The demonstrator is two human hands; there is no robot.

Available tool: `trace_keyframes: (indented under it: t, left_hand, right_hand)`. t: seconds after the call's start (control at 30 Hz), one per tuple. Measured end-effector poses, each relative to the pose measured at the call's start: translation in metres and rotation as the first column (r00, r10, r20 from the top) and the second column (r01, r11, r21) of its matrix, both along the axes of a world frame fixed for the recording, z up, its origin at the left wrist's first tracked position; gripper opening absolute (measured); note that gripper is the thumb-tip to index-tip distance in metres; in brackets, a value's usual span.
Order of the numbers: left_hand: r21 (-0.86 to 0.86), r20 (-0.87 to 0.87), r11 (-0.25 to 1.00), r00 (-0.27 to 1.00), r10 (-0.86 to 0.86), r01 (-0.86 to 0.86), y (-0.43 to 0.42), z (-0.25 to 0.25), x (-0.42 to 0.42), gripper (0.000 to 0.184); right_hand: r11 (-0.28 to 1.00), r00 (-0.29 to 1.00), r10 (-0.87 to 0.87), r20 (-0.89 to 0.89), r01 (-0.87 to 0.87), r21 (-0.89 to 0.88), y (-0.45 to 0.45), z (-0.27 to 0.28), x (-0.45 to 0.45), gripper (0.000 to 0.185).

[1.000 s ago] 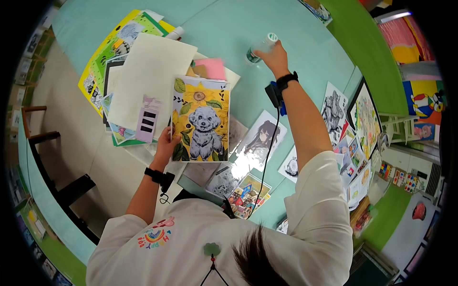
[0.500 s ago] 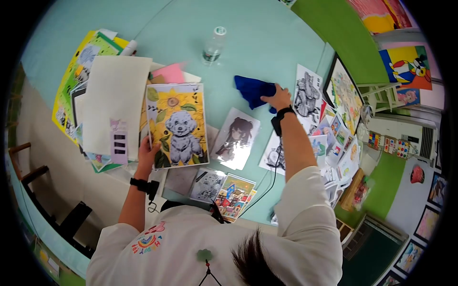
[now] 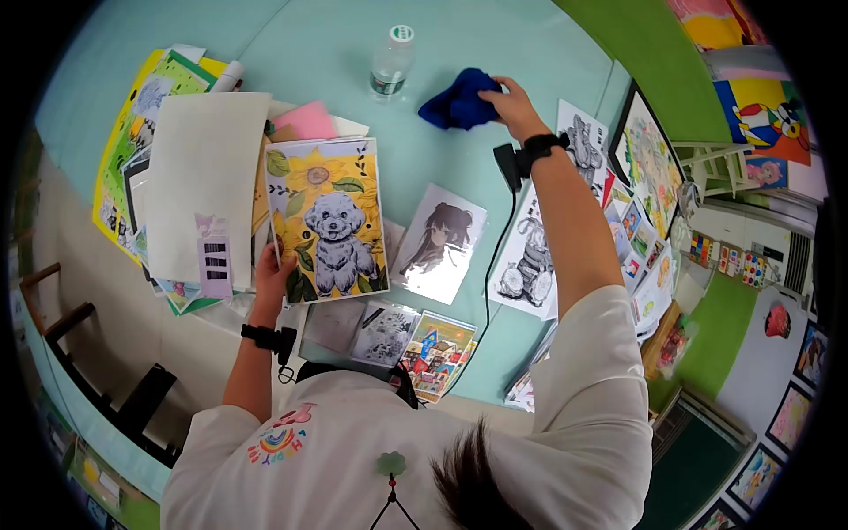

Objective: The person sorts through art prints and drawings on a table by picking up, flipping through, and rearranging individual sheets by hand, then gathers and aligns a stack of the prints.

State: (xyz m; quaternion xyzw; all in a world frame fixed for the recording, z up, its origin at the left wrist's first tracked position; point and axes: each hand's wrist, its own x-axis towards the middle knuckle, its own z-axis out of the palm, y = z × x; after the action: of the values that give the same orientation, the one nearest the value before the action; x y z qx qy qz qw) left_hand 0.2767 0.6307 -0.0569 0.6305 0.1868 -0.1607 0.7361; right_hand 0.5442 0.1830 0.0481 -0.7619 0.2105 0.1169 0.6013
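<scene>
My left hand (image 3: 275, 274) grips the lower left edge of a dog-and-sunflower picture (image 3: 331, 221), thumb on its front. The picture lies over a heap of papers, beside a large blank cream sheet (image 3: 208, 168). Out at the far right, my right hand (image 3: 515, 108) pinches the edge of a crumpled dark blue cloth (image 3: 459, 99). To the cloth's left stands a clear water bottle (image 3: 391, 62) with a green and white cap. A sheet with a dark-haired girl drawing (image 3: 439, 243) rests between my arms.
A black-and-white line drawing (image 3: 528, 261) lies under my right forearm, with a framed picture (image 3: 649, 159) and more prints beyond. Near my body are a colourful house picture (image 3: 435, 353) and a grey print (image 3: 385, 333). A black cable (image 3: 488, 300) hangs from my right wrist.
My right hand has moved away from my body, drawing the blue cloth further up the table and bunching it. My left hand keeps its hold on the dog picture.
</scene>
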Motion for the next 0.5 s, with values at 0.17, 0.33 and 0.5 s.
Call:
trace_keyframes:
  t: [0.17,0.33,0.5]
  left_hand:
    - [0.005,-0.004,0.998,0.998,0.058,-0.058,-0.007,0.016,0.001,0.026]
    - [0.020,0.034,1.000,0.999,0.015,-0.015,-0.003,0.015,0.001,0.028]
    - [-0.034,0.005,0.999,1.000,-0.005,0.006,-0.009,0.028,0.003,0.028]
  right_hand:
    - [0.956,0.998,-0.046,0.047,0.031,0.291,0.052,-0.015,0.027,0.060]
    - [0.989,0.999,0.054,0.000,-0.054,0.135,0.050,-0.021,0.001,0.057]
    - [0.994,0.999,-0.006,-0.046,0.011,0.106,-0.006,-0.032,-0.102,0.047]
